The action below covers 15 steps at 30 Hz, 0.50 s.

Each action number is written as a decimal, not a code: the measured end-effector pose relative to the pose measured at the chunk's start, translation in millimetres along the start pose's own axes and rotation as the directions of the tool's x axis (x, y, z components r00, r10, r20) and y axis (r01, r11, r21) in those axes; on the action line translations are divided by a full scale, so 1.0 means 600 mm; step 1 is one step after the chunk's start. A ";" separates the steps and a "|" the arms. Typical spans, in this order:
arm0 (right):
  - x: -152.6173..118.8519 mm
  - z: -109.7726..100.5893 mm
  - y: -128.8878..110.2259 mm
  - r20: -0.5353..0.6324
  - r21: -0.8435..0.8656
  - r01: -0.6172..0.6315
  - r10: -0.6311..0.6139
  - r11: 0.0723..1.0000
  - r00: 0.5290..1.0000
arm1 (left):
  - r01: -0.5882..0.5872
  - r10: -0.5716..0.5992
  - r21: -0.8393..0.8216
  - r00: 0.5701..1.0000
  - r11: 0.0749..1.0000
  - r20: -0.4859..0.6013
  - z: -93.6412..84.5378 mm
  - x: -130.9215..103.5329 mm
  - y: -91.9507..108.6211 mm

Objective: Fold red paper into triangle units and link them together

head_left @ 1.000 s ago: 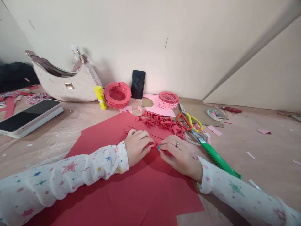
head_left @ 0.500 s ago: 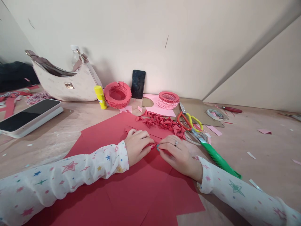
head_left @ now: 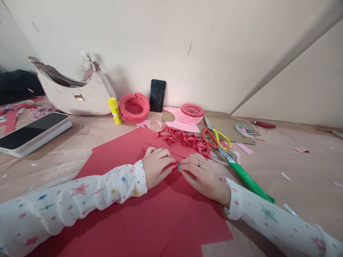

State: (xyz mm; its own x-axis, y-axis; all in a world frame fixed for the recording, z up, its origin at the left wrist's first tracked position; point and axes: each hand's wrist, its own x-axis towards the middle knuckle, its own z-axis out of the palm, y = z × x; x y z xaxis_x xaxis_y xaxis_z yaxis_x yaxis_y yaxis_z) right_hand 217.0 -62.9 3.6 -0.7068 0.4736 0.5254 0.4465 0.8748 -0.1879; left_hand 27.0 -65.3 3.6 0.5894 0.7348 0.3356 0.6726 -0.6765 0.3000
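Over red paper sheets [head_left: 150,214], my left hand [head_left: 158,167] and my right hand [head_left: 199,175] meet at their fingertips. Both are closed in a pinch on a small piece of red paper, mostly covered by the fingers. Just beyond them lies a heap of folded red paper pieces [head_left: 184,137]. Red paper strips [head_left: 179,156] lie partly under my hands. To the right of my right hand are scissors with orange and yellow handles [head_left: 216,137] and a green-handled cutter [head_left: 249,182].
Along the wall stand a handbag [head_left: 77,96], a yellow glue stick [head_left: 114,111], a red folded-paper ring [head_left: 134,109], a dark phone [head_left: 158,95] and a pink-and-red paper ring [head_left: 191,114]. A white-cased phone [head_left: 34,132] lies at left. Cardboard [head_left: 227,123] and a tape roll [head_left: 244,130] are at right.
My right fingers have shifted very slightly to the left against my left fingertips. Everything else stays in place.
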 end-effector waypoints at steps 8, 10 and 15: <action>0.004 -0.006 -0.004 -0.092 -0.036 -0.085 0.081 0.996 0.992 | 0.047 -0.047 0.010 0.999 0.999 0.005 -0.010 0.000 0.004; 0.005 -0.006 -0.004 -0.116 -0.054 -0.075 0.068 0.996 0.991 | 0.057 -0.057 0.010 0.998 0.998 0.010 -0.011 0.000 0.003; 0.008 -0.008 -0.005 -0.068 -0.109 -0.015 0.007 0.994 0.998 | 0.050 -0.051 0.009 0.999 0.999 0.015 -0.012 -0.002 0.002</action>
State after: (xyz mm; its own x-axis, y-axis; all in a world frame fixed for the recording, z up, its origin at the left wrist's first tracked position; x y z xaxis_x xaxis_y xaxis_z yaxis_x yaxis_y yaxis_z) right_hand 215.2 -63.8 10.6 -0.6645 0.4720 0.5793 0.5138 0.8515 -0.1044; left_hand 23.9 -67.2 9.7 0.5611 0.7687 0.3070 0.7054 -0.6381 0.3087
